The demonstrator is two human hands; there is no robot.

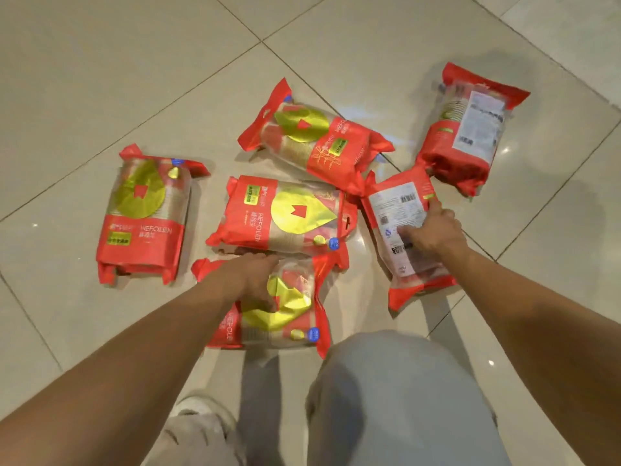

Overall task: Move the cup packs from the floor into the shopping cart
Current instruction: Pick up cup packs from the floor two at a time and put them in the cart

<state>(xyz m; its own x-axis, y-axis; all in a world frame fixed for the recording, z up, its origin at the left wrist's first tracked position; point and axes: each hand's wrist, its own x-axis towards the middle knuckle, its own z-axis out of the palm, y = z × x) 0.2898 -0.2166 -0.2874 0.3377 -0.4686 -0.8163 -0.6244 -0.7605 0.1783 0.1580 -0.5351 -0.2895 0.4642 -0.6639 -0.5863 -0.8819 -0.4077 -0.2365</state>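
Note:
Several red and gold cup packs lie on the tiled floor. My left hand (257, 280) grips the nearest pack (289, 317), fingers curled over its upper part. My right hand (433, 230) clasps the side of a pack (396, 210) lying label side up. Loose packs rest at the left (144, 213), in the middle (279, 215), behind it (312, 136) and at the far right (467, 129). No shopping cart is in view.
Glossy beige floor tiles (100, 79) spread all around the packs. My bent knee in light trousers (396, 391) and a pale shoe (198, 418) are at the bottom, close to the nearest pack.

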